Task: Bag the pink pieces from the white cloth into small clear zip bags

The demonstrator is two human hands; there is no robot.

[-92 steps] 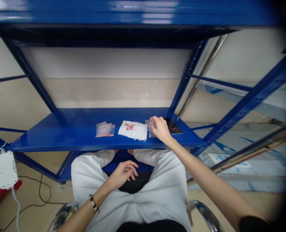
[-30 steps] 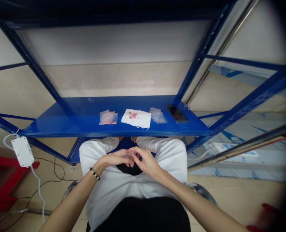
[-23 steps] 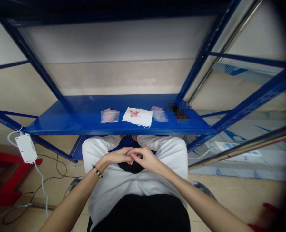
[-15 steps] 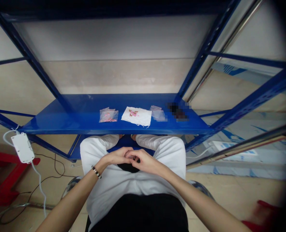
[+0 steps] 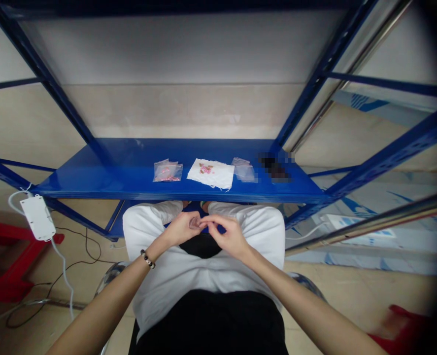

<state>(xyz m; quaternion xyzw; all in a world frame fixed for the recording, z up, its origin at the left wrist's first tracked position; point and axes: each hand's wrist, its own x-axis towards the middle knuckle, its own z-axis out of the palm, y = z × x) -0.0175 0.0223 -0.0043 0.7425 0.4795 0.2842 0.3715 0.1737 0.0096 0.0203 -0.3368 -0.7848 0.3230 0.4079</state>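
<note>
My left hand (image 5: 183, 228), with a beaded bracelet on its wrist, holds a small translucent piece (image 5: 195, 223) between its fingertips. My right hand (image 5: 229, 237) is right beside it, its pinched fingertips at the piece's right edge. Both hands are above my white-clothed lap, below the blue metal shelf (image 5: 92, 185). Out of reach on the shelf lie a zip bag of pink pieces (image 5: 167, 171), a white cloth with pink bits (image 5: 211, 174), a clear zip bag (image 5: 244, 170) and a pixelated dark object (image 5: 276, 167).
Blue steel uprights and braces frame the shelf. A white box on a cable (image 5: 38, 217) hangs at the left, above a red stool (image 5: 4, 261) and loose wires. Chrome chair arms curve beside my lap. A red object (image 5: 399, 330) sits at lower right.
My fingers have moved slightly apart from their close clasp, and the small translucent piece now shows at the left hand's fingertips. The shelf sits slightly higher in view.
</note>
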